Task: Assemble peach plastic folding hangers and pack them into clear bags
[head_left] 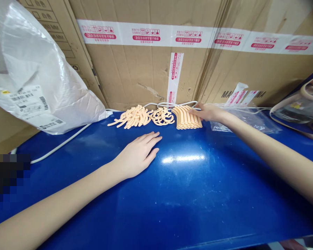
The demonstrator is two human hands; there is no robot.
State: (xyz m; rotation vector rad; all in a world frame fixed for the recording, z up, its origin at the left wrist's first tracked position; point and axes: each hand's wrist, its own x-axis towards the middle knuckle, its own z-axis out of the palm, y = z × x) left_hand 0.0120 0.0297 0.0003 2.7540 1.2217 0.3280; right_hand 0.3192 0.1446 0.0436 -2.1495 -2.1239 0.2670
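My left hand (139, 154) lies palm down on the blue table, fingers stretched out and nothing in them. My right hand (208, 113) reaches to a neat stack of beige curved plastic strips (185, 119), its fingers closing on a strip at the upper right of the stack. Left of that stack sits a small heap of beige plastic hooks (162, 117). Farther left, a loose pile of beige curved plastic pieces (135, 117) spreads out. Part of the right fingertips is hard to make out.
Cardboard boxes (135, 69) stand along the table's back edge. A white plastic parcel bag (41, 80) leans at left, near a white cable (65, 147). Clear plastic bags (245, 121) lie right of the stack, and a transparent bag with a handle (299, 107) stands far right.
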